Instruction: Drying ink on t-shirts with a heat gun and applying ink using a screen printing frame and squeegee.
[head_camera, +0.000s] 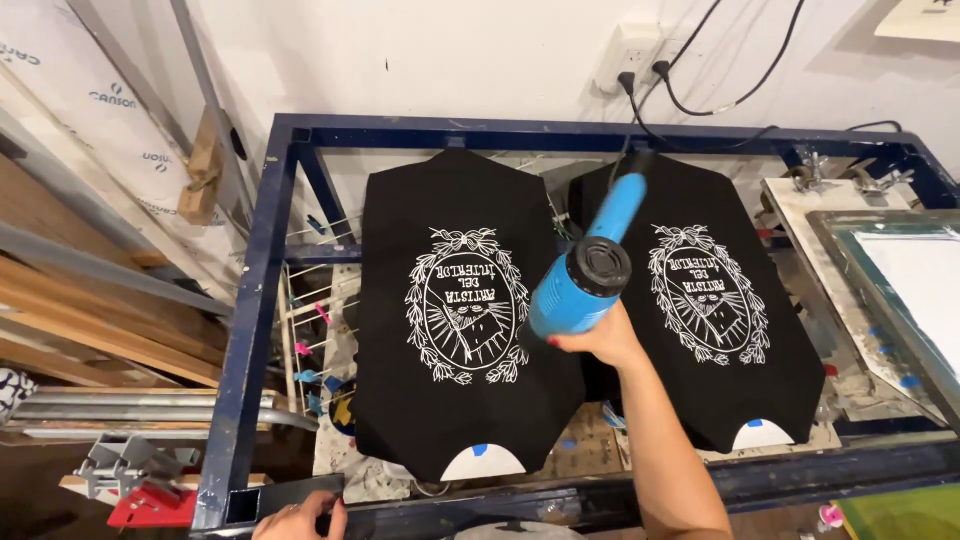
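Blue plastic makes up the body of the heat gun (585, 270), which the right hand (600, 340) holds from below by its handle, the grip closed around it. The gun looks rigid and fairly light, a hard shell that should not slip in a wrapped hand; the handle, hidden inside the hand, is the natural place to take it, well away from the hot far end. Its dark round rear vent faces the camera and the barrel points away, toward the far side of the frame, with a black cord (650, 120) running on to a wall socket (628, 55).

The gun hangs in the air over the gap between two black T-shirts, each stretched flat on its own board. The left T-shirt (465, 310) and the right T-shirt (705, 300) both carry a white oval print ringed with leaves. The cloth is soft and limp, and I judge the prints may smear if touched.

The left hand (300, 518) lies at the near edge on the dark blue metal frame (250, 320), fingers curled over the rail, holding nothing else. A screen-printing frame (890, 280) lies at the right, and wooden planks (90, 310) lean at the left.
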